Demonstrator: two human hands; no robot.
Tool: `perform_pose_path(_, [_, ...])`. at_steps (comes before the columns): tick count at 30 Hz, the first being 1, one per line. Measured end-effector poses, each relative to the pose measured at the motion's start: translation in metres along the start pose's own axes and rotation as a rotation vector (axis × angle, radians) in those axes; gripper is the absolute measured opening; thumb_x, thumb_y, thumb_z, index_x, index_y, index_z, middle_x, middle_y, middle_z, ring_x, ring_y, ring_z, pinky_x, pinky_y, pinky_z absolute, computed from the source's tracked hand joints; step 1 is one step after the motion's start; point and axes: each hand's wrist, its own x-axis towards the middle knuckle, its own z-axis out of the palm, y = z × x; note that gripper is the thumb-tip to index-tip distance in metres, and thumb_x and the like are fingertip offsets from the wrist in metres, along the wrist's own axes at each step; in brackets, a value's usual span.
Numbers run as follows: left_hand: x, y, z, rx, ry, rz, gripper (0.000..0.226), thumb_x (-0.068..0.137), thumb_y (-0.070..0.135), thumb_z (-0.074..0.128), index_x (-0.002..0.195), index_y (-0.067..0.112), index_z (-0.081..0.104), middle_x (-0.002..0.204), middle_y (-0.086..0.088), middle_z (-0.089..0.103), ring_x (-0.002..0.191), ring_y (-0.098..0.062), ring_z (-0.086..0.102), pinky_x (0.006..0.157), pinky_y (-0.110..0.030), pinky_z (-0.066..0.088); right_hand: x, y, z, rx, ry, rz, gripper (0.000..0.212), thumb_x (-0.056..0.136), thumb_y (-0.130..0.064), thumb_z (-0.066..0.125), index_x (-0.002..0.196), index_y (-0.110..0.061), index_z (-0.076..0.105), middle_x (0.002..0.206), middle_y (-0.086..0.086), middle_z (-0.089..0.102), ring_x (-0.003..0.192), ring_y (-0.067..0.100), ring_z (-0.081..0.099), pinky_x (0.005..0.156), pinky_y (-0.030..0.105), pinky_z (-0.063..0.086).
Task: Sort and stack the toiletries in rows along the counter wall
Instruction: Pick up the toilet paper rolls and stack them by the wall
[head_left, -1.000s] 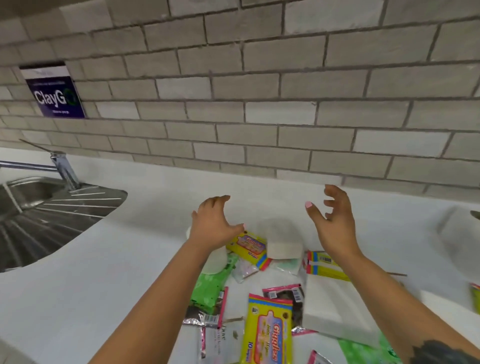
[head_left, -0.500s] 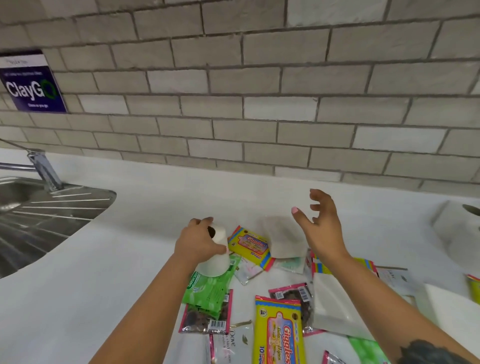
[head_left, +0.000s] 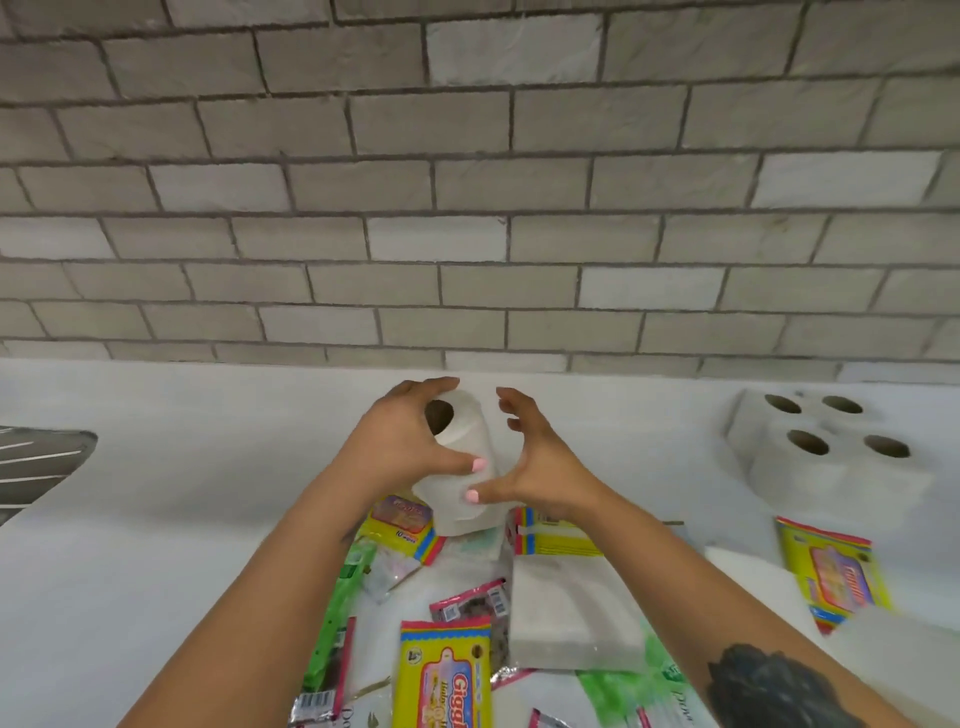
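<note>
Head view: left hand is gripping the roll, fingers curled round its top end, thumb pressing its side. Right hand is closing in with fingers spread, thumb touching the roll; half a second ago it was hovering apart. The roll is now lifted clear of the packet pile, tilted, core facing the camera, between pile and wall. Four-roll pack is sitting right of the roll, near the wall. Likely heading wallward to start a row.
</note>
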Motion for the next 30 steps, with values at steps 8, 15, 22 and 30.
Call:
perform_pose_path(8, [0.032, 0.094, 0.05, -0.099, -0.153, 0.185, 0.094, 0.053, 0.042, 0.087, 0.135, 0.04, 0.042, 0.13, 0.012, 0.048, 0.117, -0.008, 0.048, 0.098, -0.026, 0.043, -0.022, 0.028, -0.085, 0.089, -0.064, 0.05, 0.117, 0.043, -0.021, 0.091, 0.139, -0.03, 0.024, 0.128, -0.011, 0.051, 0.119, 0.008, 0.051, 0.098, 0.039, 0.048])
perform_pose_path(15, [0.066, 0.172, 0.103, -0.179, -0.22, 0.288, 0.095, 0.051, 0.041, 0.088, 0.135, 0.038, 0.044, 0.137, 0.014, 0.046, 0.124, -0.006, 0.045, 0.102, -0.023, 0.039, -0.049, 0.06, -0.174, 0.137, 0.085, 0.078, 0.101, 0.047, -0.005, 0.091, 0.13, -0.027, 0.038, 0.122, -0.009, 0.057, 0.114, 0.006, 0.055, 0.091, 0.029, 0.051])
perform_pose_path(22, [0.105, 0.245, 0.167, -0.225, -0.264, 0.403, 0.09, 0.05, 0.038, 0.09, 0.131, 0.032, 0.051, 0.124, 0.01, 0.057, 0.114, -0.008, 0.054, 0.096, -0.022, 0.043, -0.065, 0.115, -0.255, 0.124, 0.241, 0.141, 0.104, 0.034, -0.024, 0.095, 0.126, -0.026, 0.046, 0.118, -0.002, 0.063, 0.112, 0.017, 0.059, 0.09, 0.045, 0.053])
perform_pose_path(30, [0.154, 0.315, 0.231, -0.203, -0.33, 0.456, 0.085, 0.052, 0.038, 0.089, 0.129, 0.033, 0.053, 0.124, 0.009, 0.058, 0.111, -0.01, 0.055, 0.093, -0.027, 0.047, -0.071, 0.167, -0.338, 0.088, 0.318, 0.147, 0.101, 0.037, -0.025, 0.095, 0.127, -0.027, 0.048, 0.119, -0.003, 0.063, 0.111, 0.016, 0.06, 0.091, 0.044, 0.052])
